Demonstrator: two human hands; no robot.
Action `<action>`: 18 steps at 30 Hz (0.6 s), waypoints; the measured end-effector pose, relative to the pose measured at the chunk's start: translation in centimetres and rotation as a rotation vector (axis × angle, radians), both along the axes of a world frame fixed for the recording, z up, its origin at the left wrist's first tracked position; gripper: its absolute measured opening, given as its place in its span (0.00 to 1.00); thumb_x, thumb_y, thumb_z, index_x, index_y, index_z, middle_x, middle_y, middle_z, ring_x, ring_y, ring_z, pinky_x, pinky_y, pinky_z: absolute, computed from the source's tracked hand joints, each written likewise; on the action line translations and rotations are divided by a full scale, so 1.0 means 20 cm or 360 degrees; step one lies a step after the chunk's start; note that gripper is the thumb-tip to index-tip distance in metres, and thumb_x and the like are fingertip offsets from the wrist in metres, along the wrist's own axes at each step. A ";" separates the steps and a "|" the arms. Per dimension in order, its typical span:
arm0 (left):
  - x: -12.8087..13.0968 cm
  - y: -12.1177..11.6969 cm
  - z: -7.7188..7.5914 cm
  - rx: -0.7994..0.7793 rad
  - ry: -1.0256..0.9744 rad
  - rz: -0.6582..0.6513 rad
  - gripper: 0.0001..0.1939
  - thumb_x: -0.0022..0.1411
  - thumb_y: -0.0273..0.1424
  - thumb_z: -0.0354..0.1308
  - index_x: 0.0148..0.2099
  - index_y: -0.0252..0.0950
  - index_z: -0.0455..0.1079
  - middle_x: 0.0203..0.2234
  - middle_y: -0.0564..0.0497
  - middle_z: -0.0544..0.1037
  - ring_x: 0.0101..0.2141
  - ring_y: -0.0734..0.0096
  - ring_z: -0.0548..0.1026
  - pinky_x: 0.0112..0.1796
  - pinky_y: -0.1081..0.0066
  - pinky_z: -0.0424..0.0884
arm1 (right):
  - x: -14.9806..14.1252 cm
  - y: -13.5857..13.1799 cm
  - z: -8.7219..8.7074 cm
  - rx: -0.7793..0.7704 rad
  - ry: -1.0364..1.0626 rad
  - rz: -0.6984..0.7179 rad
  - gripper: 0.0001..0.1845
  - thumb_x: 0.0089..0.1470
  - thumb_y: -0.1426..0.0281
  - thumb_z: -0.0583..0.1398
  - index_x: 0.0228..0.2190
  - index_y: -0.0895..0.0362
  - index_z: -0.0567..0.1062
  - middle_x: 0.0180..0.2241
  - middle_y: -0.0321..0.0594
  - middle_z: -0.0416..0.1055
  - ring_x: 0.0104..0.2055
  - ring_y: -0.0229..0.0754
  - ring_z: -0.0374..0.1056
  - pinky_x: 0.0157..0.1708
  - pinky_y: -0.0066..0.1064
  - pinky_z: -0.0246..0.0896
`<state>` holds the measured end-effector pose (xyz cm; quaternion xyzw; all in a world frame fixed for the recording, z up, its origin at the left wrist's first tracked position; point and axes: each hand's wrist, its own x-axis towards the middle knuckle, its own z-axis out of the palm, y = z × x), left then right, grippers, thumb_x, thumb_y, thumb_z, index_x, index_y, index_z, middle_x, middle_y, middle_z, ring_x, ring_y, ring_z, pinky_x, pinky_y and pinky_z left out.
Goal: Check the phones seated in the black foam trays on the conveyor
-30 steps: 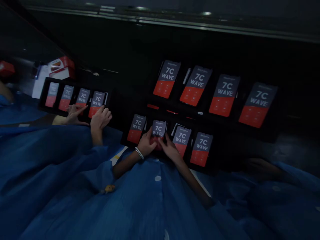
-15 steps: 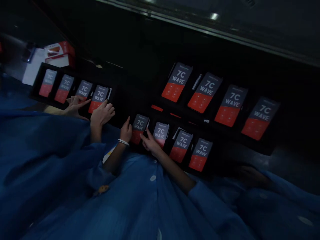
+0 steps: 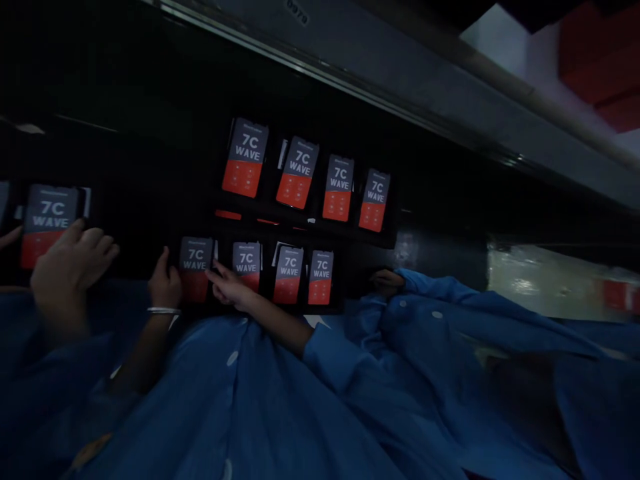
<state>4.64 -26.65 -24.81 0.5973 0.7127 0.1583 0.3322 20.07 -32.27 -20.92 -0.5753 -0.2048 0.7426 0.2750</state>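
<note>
At the centre-left of the frame, a 7C WAVE smartphone (image 3: 195, 257) is seated at the left end of a front black tray (image 3: 339, 295), its grey and red face turned up. It is flanked by both of the wearer's hands. The left hand (image 3: 165, 283), with a pale bracelet (image 3: 164, 311) worn at the wrist, is placed at the smartphone's left side. The right hand (image 3: 227, 287) is held at the opposite side, its index finger stretched toward the right edge. Whether the smartphone is clenched in either grip or merely touched cannot be told in the dim light.

Three more front-row smartphones (image 3: 289, 275) are lined up to the right in the same tray, the nearest partly covered by the right hand. Above them in the frame, four matching rear-row smartphones (image 3: 297, 172) are set in a rear black tray (image 3: 393, 223). A metal rail (image 3: 300, 65) is seen slanting across the upper part.

At the left edge, another smartphone (image 3: 47, 217) is partly covered by a co-worker's hand (image 3: 75, 267). At centre right, a second co-worker's hand (image 3: 387, 280) is seen near the front tray's right end.
</note>
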 end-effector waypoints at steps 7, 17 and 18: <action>-0.06 0.00 -0.03 -0.0155 0.0031 -0.0127 0.28 0.62 0.33 0.48 0.64 0.36 0.54 0.55 0.41 0.68 0.54 0.55 0.68 0.53 0.57 0.65 | 0.49 -0.32 0.11 0.0260 -0.1234 -0.0302 0.23 0.56 0.57 0.54 0.50 0.52 0.70 0.44 0.43 0.71 0.46 0.45 0.66 0.47 0.37 0.60; -0.08 -0.05 -0.08 -0.0141 0.0267 -0.0129 0.18 0.62 0.32 0.49 0.52 0.30 0.66 0.38 0.37 0.79 0.41 0.55 0.77 0.41 0.61 0.72 | 1.08 -0.92 -0.12 -0.0242 -0.1859 -0.0580 0.40 0.45 0.45 0.50 0.42 0.69 0.72 0.42 0.63 0.70 0.48 0.61 0.65 0.48 0.49 0.59; -0.07 -0.04 -0.08 -0.0109 0.0273 -0.0123 0.18 0.62 0.32 0.49 0.51 0.30 0.66 0.39 0.37 0.79 0.41 0.55 0.77 0.41 0.62 0.72 | 1.06 -0.92 -0.15 -0.0252 -0.1888 -0.0580 0.41 0.45 0.45 0.49 0.43 0.68 0.72 0.42 0.63 0.70 0.49 0.62 0.65 0.48 0.50 0.59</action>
